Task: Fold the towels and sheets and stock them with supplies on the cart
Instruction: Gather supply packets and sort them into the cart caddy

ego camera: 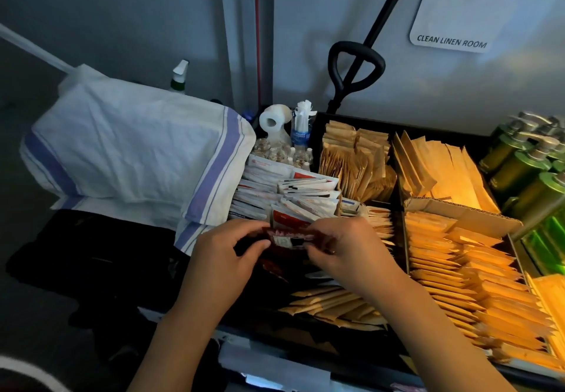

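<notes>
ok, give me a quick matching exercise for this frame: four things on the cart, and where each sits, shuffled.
Things:
1. green pump bottles
2. toilet paper roll
3. striped white sack
4. dark red packet

Places:
A. left end of the cart
B. held between left hand and right hand
C. far right edge
D. back, behind the white sachets

Pairs: 1-C, 2-D, 3-A, 4-B
</notes>
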The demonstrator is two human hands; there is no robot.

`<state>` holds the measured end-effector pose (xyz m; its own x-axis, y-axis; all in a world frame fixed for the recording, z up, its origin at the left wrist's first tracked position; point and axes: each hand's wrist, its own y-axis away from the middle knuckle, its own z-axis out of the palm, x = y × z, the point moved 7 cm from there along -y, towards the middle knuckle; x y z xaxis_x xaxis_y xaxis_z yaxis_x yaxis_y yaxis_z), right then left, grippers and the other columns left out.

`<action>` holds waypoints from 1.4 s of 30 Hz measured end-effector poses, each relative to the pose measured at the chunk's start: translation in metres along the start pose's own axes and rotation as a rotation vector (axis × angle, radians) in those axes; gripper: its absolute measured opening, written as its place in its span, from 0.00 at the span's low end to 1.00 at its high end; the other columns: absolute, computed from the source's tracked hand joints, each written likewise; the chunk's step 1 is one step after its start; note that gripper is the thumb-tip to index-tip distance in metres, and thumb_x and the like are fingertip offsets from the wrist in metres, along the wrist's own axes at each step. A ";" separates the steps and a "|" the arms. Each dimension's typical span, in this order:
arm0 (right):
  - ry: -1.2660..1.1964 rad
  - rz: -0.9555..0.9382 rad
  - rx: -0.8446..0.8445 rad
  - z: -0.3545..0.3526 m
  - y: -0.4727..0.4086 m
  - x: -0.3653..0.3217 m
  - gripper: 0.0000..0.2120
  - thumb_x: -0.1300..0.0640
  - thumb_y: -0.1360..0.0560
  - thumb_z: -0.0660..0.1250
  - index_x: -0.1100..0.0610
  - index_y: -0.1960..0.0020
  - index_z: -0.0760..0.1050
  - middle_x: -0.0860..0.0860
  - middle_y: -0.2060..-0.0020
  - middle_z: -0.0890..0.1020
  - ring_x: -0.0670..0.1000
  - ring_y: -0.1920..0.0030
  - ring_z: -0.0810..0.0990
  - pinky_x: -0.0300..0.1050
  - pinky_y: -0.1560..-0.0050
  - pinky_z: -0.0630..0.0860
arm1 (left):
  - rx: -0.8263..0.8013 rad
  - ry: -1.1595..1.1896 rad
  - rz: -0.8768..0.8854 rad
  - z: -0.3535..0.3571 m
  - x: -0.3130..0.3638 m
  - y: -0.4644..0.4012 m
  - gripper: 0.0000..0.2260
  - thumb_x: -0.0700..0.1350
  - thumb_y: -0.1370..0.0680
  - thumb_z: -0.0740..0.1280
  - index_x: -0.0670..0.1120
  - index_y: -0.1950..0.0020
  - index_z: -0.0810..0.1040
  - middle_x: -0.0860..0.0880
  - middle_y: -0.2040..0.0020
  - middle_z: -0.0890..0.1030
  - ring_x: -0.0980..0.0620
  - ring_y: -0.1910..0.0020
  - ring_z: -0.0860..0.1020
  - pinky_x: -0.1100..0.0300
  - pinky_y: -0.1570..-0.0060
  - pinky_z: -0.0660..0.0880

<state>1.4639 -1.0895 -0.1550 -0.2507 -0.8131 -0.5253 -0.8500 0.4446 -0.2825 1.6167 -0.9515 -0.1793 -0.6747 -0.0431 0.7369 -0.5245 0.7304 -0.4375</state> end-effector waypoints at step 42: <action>0.260 0.151 -0.468 0.078 -0.008 -0.011 0.16 0.63 0.20 0.61 0.51 0.37 0.79 0.53 0.45 0.84 0.56 0.45 0.82 0.52 0.44 0.80 | -0.326 -0.473 -0.107 0.032 -0.022 0.003 0.19 0.51 0.17 0.62 0.52 0.69 0.69 0.55 0.71 0.73 0.55 0.67 0.73 0.60 0.64 0.66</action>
<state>1.5092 -1.0548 -0.2095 -0.4410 -0.8457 -0.3006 -0.8962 0.3970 0.1978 1.6132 -0.9704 -0.2137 -0.8247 -0.3734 0.4248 -0.4661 0.8741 -0.1365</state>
